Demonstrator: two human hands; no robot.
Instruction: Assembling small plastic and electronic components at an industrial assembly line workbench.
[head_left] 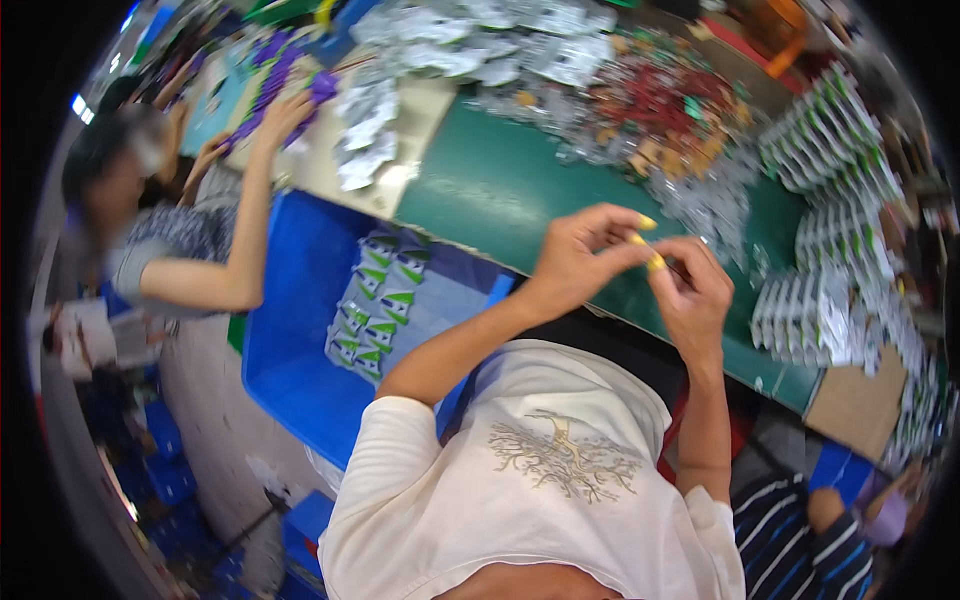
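My left hand (585,255) and my right hand (693,290) meet above the near edge of the green tabletop (490,190). Thumb and fingers are pinched together on both, with yellow coverings on some of the fingertips. Whatever lies between them is too small and blurred to make out. Beyond my hands spreads a heap of small red and orange pieces (665,100). Clear plastic pieces (700,205) lie loose at the heap's near side, closest to my right hand.
A blue bin (275,330) holding green-and-white packs (375,300) stands left, below the table edge. Silvery clear packs (490,40) cover the far side. Stacked clear trays (805,315) and cardboard (858,400) line the right. A co-worker's arm (225,280) reaches toward purple items (270,85).
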